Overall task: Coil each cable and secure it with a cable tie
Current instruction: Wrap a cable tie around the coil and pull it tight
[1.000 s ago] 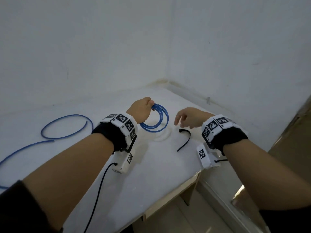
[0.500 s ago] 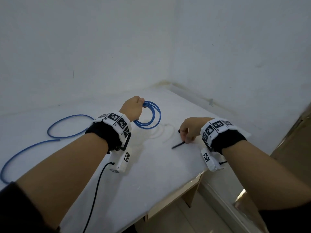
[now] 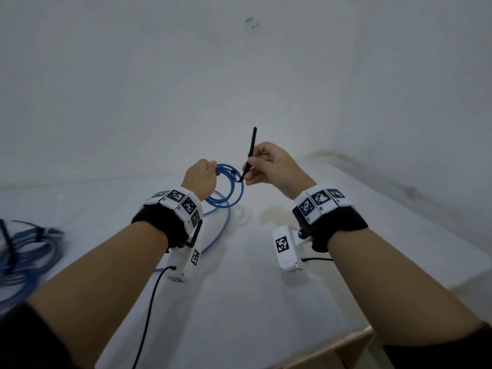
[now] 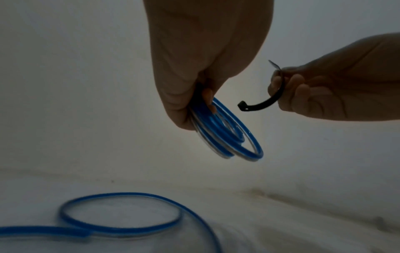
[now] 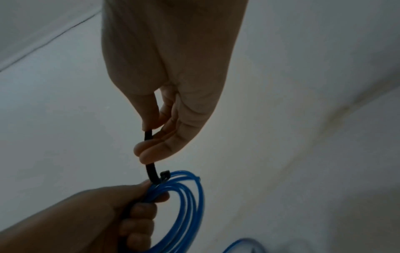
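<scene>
A blue coil [image 3: 229, 186] is held above the counter [image 3: 266, 288] by the left hand [image 3: 200, 178], its fingers curled round the bunched loops at the coil's upper left. About four loops can be counted in the right wrist view; the ring hangs downward from the grip, nearly upright, its open face turned roughly toward the head camera. From the coil a single free strand [image 3: 221, 233] runs down to the counter and away under the left wrist, and in the left wrist view it is seen lying there in one loose loop [image 4: 121, 215].

One black tie [image 3: 250, 155] is pinched between thumb and fingers of the right hand [image 3: 271, 166]. Its long axis is close to vertical: the plain tail points up above the fingers, while the lower part curves down and left, so that the head end [image 4: 242, 107] is brought just beside the top of the coil, next to the left fingertips. Whether the head touches the loops cannot be told; in the left wrist view a gap is seen, in the right wrist view it overlaps them.

At the far left of the counter a second bundle [image 3: 24, 254] of blue cable is seen, blurred, with a dark strip across it. Both wrists are wrapped in black bands [image 3: 343, 225] carrying white marker blocks.
</scene>
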A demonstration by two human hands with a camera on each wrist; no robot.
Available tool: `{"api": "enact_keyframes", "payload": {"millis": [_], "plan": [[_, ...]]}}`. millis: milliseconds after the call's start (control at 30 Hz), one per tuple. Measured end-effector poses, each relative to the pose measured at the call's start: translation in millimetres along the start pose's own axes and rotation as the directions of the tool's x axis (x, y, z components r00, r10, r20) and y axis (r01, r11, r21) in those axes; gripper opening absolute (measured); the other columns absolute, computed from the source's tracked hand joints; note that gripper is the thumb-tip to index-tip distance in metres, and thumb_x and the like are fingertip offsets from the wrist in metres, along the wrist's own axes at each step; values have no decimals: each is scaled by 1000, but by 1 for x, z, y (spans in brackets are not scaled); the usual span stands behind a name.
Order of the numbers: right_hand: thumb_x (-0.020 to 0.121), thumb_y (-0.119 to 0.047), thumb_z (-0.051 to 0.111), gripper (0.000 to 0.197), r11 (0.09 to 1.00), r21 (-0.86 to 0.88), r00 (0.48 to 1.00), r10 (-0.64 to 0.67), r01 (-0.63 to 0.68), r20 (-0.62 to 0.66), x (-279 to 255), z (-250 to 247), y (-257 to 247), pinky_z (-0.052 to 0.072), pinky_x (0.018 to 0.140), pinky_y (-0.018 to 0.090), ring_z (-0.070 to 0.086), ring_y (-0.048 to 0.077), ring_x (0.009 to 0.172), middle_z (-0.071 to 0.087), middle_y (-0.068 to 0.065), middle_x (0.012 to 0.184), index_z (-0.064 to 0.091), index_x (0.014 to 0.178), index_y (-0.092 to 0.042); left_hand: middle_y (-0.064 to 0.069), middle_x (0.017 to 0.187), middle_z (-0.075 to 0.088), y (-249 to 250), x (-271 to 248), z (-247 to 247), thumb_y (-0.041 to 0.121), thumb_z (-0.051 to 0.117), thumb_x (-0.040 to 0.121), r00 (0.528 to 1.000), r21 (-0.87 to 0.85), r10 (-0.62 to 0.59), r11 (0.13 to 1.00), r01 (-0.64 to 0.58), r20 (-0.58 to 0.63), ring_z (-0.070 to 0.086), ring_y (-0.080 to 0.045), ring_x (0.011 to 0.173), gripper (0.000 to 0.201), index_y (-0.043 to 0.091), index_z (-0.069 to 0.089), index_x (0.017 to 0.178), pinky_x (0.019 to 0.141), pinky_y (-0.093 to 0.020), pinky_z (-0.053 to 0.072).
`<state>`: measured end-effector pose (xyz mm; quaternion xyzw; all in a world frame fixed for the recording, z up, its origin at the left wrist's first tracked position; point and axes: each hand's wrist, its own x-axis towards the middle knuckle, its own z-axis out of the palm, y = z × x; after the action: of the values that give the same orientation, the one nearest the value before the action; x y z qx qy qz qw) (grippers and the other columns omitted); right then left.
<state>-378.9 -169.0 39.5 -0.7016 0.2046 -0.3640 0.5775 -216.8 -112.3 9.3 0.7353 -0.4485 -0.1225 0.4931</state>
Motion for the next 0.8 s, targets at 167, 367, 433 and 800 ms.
{"api": "enact_keyframes", "payload": {"millis": [167, 367, 433, 800], "plan": [[94, 2, 47, 8, 997, -25, 986, 77, -74, 151, 22, 80, 8, 59, 57, 29, 63, 14, 51, 60, 15, 78, 47, 101, -3, -11, 76, 50, -27, -4, -62, 24, 30, 99, 992, 24, -83, 996, 86, -100, 47, -27, 71, 36, 8, 52, 74, 76, -42, 47], [94, 3, 46, 9, 992, 3, 961, 122, -127, 250, 34, 151, 18, 58, 58, 31, 65, 18, 52, 60, 18, 77, 45, 101, -3, -10, 73, 52, -58, -16, -120, 18, 32, 98, 977, 196, -211, 958, 210, -16, 45, -20, 54, 35, 7, 52, 72, 56, -27, 39], [94, 4, 45, 9, 992, 20, 955, 118, -128, 274, 36, 169, 21, 58, 58, 31, 66, 18, 52, 59, 21, 77, 44, 100, -4, -8, 67, 50, -69, -20, -134, 17, 33, 99, 964, 231, -267, 937, 263, -11, 45, -16, 54, 33, 7, 49, 72, 50, -21, 38], [95, 4, 43, 8, 973, 84, 922, 175, -216, 344, 39, 218, 37, 60, 61, 31, 67, 27, 63, 62, 20, 82, 45, 92, -4, -1, 68, 45, -95, -33, -163, 8, 34, 100, 878, 232, -476, 860, 455, 43, 46, -8, 57, 35, 16, 41, 66, 37, -10, 40]]}}
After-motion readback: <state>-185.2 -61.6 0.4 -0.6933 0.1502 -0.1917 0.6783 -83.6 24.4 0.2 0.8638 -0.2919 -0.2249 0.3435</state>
